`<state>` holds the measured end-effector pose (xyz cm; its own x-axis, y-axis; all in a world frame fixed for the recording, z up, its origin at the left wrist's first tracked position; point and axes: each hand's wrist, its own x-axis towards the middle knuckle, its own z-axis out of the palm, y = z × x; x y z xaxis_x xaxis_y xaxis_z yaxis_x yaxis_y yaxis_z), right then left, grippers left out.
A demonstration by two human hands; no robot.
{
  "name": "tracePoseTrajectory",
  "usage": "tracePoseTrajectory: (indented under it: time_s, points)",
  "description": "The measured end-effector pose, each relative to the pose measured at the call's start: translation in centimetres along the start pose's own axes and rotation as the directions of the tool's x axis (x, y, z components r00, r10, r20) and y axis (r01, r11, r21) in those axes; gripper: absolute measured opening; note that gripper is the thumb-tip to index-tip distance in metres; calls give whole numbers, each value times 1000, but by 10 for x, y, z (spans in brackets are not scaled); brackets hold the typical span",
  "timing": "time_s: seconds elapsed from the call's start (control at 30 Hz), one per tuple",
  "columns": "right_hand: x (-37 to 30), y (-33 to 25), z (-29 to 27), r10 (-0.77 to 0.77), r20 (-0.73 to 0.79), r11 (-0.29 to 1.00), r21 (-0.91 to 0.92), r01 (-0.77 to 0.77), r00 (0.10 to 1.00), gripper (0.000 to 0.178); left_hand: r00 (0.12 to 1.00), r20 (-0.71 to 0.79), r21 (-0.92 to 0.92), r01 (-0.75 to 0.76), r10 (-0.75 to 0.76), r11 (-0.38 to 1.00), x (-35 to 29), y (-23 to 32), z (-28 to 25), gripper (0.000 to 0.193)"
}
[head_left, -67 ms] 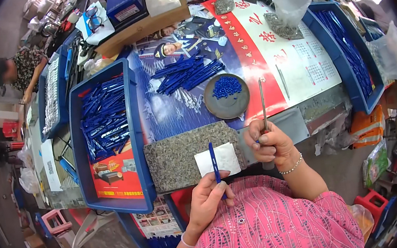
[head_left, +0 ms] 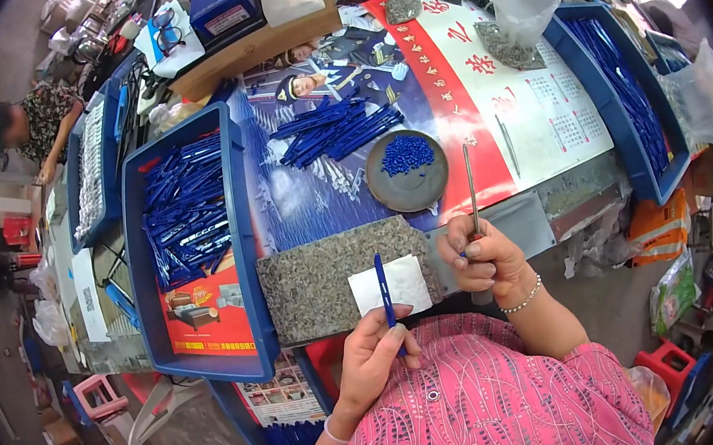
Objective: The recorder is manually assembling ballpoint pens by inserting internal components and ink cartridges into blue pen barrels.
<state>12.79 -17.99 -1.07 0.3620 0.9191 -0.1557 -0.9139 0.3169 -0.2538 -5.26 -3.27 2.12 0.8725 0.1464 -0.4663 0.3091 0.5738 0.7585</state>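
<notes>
Between the thumb and fingers of my left hand (head_left: 373,352) a slim blue plastic stick (head_left: 382,279) stands nearly upright, with a small light mark along it. It is above a folded white paper (head_left: 411,283) on a speckled stone slab (head_left: 311,282). My right hand (head_left: 485,259) is closed around a screwdriver-like tool (head_left: 471,181), its long thin metal shaft pointing away from me; the handle is mostly hidden. A tiny blue piece (head_left: 464,254) shows at those fingertips. Beyond the slab, a round grey dish (head_left: 411,199) holds many small blue beads (head_left: 407,154), beside a pile of blue sticks (head_left: 337,132).
Blue trays of similar sticks stand at left (head_left: 250,235) and right (head_left: 646,181). A poster (head_left: 284,204) covers the table, with a thin metal rod (head_left: 508,144) lying on it. A wooden box (head_left: 258,51) is at the back. Another person (head_left: 46,126) sits far left.
</notes>
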Motion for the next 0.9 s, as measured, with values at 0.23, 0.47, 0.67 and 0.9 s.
tracePoseTrajectory:
  time_s: [0.23,0.47,0.67,0.9]
  points:
    - [4,6,-3,44,55,993,111,-50,997,13,999,33,-36,16,-15,999,2,-2,-7,28]
    - [8,11,-7,18,138,976,211,-47,990,15,999,38,-49,22,-21,999,5,-3,-8,28]
    - [9,13,-4,-1,211,952,298,-63,978,21,998,44,-58,37,-35,998,6,-2,-8,28]
    - [7,13,-7,-21,316,949,304,-80,948,25,1000,5,-11,22,-22,1000,8,-3,-5,25]
